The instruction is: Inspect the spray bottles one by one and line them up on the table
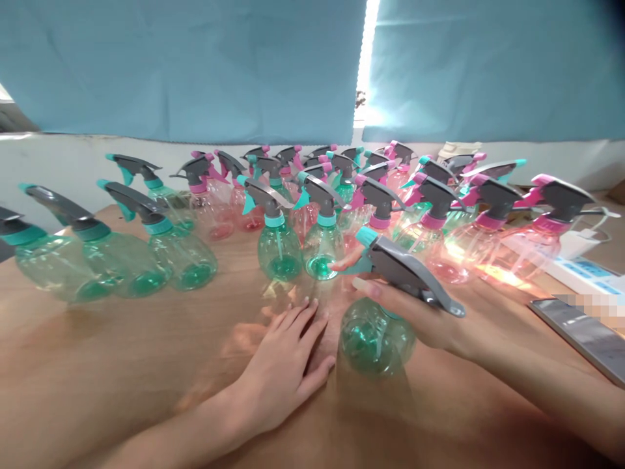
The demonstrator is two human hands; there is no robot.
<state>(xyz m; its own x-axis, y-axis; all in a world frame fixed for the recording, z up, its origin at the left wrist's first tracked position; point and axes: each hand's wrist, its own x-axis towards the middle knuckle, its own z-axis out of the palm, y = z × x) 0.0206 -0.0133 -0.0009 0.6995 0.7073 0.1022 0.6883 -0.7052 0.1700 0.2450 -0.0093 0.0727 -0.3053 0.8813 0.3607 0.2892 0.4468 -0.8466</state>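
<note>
My right hand (420,312) is closed round the neck of a green spray bottle (375,335) with a grey trigger head and teal nozzle, held just above the wooden table (122,365). Its thumb lies under the trigger and a finger points toward the nozzle. My left hand (286,355) lies flat on the table beside that bottle, fingers stretched out and holding nothing. Directly behind stand two more green bottles (279,247).
Several green spray bottles (180,254) stand at the left and several pink ones (449,251) at the middle and right. A white power strip (581,267) and a flat grey device (586,335) lie at the right edge. Blue curtains hang behind.
</note>
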